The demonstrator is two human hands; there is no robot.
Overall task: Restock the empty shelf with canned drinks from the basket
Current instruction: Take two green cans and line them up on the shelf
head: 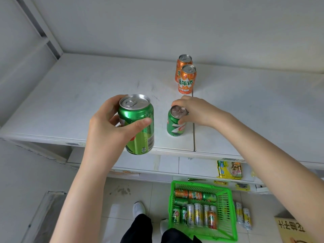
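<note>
My left hand (108, 127) grips a green can (138, 127) upright, held in the air above the front edge of the white shelf (70, 102). Fingers of my right hand (196, 111) wrap the top of a second green can (175, 123), which stands on the shelf. Two orange cans stand one behind the other further back, the near one (187, 79) in front of the far one (182, 65). On the floor below sits a green basket (226, 216) with several cans lying in it: orange, green and silver-yellow.
A seam (193, 134) divides the shelf boards just right of the standing green can. Yellow snack packs (229, 170) lie on a lower shelf. Two silver-yellow cans (242, 215) lie on the floor right of the basket, beside a cardboard box (291, 230). My shoes (139, 209) stand left of the basket.
</note>
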